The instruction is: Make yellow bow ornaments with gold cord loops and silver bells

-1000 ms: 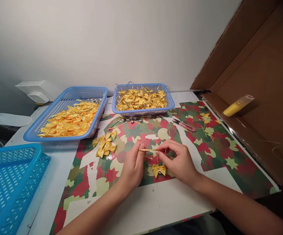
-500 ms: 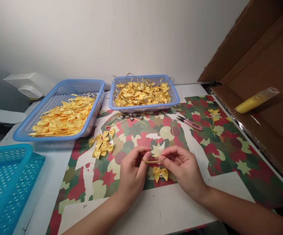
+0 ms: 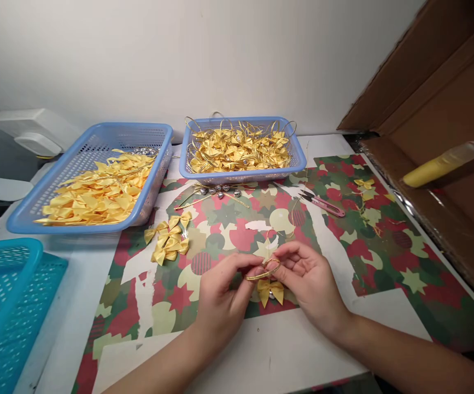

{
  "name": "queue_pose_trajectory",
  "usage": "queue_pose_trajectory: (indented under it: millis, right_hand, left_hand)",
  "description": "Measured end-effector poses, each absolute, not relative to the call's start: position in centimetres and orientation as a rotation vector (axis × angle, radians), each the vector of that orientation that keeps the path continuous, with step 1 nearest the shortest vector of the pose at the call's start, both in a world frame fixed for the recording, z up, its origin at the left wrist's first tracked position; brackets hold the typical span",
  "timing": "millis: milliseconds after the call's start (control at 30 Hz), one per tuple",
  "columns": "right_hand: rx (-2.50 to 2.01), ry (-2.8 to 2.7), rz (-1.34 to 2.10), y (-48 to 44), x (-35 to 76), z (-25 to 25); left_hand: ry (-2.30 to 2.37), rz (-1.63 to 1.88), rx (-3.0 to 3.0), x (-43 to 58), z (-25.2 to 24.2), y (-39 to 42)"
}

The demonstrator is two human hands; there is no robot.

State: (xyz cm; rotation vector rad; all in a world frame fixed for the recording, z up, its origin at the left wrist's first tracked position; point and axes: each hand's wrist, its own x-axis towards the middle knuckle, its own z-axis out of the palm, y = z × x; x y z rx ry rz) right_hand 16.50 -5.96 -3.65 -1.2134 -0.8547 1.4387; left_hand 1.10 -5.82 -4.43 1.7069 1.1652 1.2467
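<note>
Between my two hands is a gold cord (image 3: 257,277) bent into a loop. Thumb and fingers of my left hand (image 3: 230,287) pinch it on one side. On the other side, my right hand (image 3: 308,287) grips the cord between thumb and forefinger. A yellow ribbon bow (image 3: 264,291) with a silver bell (image 3: 271,295) partly behind it sits just below the loop, close to my fingertips. Whether the cord is fastened to the bow cannot be made out. A thin thread (image 3: 292,219) curves away beyond my hands.
Several yellow bows (image 3: 169,241) lie left of my hands. Silver bells (image 3: 220,191) and cord pieces lie before a blue basket (image 3: 243,176) of corded bows. Another blue basket (image 3: 76,227) holds loose bows. Pink thread snips (image 3: 325,206) lie right; a teal basket (image 3: 19,306) stands front left.
The gold cord, nearly straight between my fingers before, now curves into a visible loop at my right fingertips. Both hands remain close together; the camera view has shifted slightly.
</note>
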Motion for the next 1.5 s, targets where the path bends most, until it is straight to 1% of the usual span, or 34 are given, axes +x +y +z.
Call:
queue_pose_trajectory:
  millis: [233, 333, 467, 600, 933, 1267, 1500]
  right_hand:
    - [-1.244, -1.043, 1.283, -6.1, 16.5, -3.8]
    - [-1.265, -1.272, 1.145, -6.0, 16.9, -3.5]
    - [-1.235, -1.684, 0.877, -5.6, 17.9, -3.0]
    - [-1.164, -1.882, 0.797, -5.2, 18.4, -2.7]
    - [-1.204, -1.835, 0.748, -5.6, 17.8, -2.6]
    - [-1.213, -1.753, 0.793, -5.8, 17.9, -2.7]
    - [-1.186, -1.737, 0.779, -5.8, 17.8, -2.9]
  left_hand:
    - [1.144, 1.219, 1.786, 1.0, -4.1, -5.8]
    - [1.147, 1.201, 1.833, 0.9, -3.9, -5.8]
    - [1.151, 1.165, 1.890, 0.7, -3.8, -5.8]
    - [1.156, 1.125, 1.939, 0.5, -3.6, -5.8]
    - [1.093, 1.143, 2.146, 0.4, -3.5, -5.6]
    - [1.152, 1.083, 2.090, 0.5, -3.7, -5.4]
    - [1.168, 1.109, 2.092, 0.4, -3.5, -5.3]
